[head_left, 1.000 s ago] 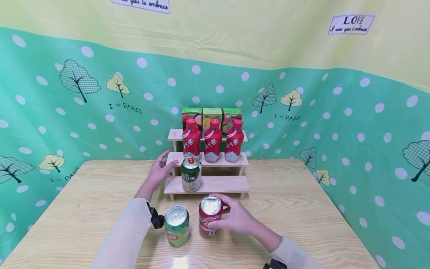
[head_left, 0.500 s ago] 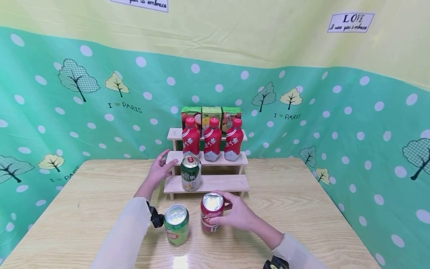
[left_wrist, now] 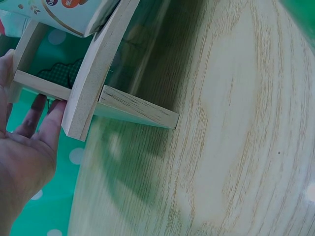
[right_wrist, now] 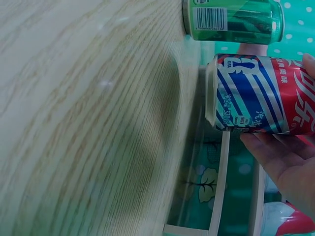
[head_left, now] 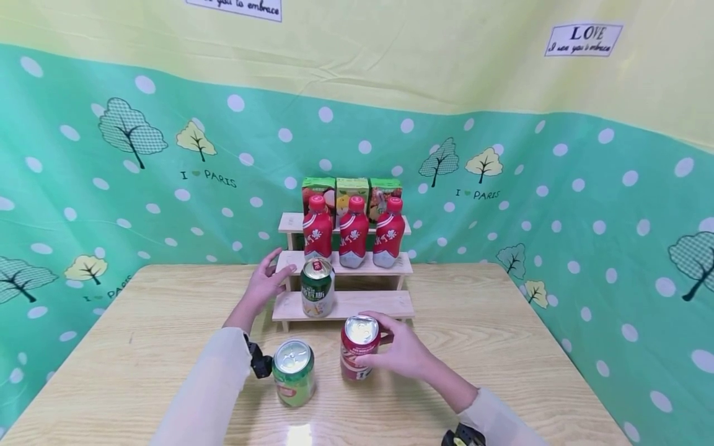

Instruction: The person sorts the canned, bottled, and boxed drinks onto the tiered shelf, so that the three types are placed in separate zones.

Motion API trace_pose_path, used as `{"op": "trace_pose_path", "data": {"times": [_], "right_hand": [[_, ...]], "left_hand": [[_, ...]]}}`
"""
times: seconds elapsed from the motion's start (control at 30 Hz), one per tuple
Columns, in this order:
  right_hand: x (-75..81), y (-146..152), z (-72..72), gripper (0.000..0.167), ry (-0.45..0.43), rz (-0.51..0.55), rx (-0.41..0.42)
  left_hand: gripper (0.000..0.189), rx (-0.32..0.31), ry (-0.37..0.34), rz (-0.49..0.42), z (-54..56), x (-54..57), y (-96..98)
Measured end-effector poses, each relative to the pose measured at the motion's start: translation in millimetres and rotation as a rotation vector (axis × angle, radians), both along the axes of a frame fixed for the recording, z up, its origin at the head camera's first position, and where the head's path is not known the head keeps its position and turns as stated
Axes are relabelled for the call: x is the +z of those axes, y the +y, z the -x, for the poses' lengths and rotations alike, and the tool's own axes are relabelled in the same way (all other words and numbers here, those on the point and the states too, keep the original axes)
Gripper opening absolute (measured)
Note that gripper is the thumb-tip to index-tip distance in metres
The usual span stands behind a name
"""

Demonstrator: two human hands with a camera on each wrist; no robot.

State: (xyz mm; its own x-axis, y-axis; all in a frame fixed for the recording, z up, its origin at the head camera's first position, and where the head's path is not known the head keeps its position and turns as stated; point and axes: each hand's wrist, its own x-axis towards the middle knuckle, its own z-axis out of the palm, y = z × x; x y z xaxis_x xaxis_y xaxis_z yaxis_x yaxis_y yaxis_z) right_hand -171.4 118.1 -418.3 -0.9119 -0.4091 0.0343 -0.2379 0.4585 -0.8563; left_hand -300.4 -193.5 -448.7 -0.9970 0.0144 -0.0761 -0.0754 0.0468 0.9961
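Observation:
My right hand [head_left: 404, 352] grips a red soda can [head_left: 352, 357] by its sides in front of the stand; in the right wrist view a narrow gap seems to show between its base and the table. My left hand [head_left: 263, 288] holds the left end of the middle tier of a wooden three-tier stand [head_left: 368, 303]; its fingers [left_wrist: 51, 123] reach around a side bar in the left wrist view. On the lowest tier a dark green and white can [head_left: 317, 290] stands at the left. A green can [head_left: 294, 378] stands on the table beside my left forearm.
Three red bottles [head_left: 353, 238] line the middle tier. Behind them on the top tier are three juice boxes [head_left: 351, 189]. The stand is on a wooden table [head_left: 184, 310], with a green polka-dot cloth [head_left: 223, 155] hanging behind.
My right hand has carried the red can a little to the right and closer to the stand. The left hand has stayed in place at the stand's left side.

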Motion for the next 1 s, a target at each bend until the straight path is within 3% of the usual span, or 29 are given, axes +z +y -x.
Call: {"op": "trace_pose_path", "data": {"times": [0.67,1.0], "right_hand": [[7.6,14,11.3,0.073,0.062,-0.016,-0.084],[12.2,19,18.9,0.072,0.086,-0.028,-0.152]], "left_hand": [[0.081,0.006,-0.017,0.024,-1.0,4.3,1.2],[0.075,-0.011,-0.039,-0.001,-14.5,23.0,5.9]]}}
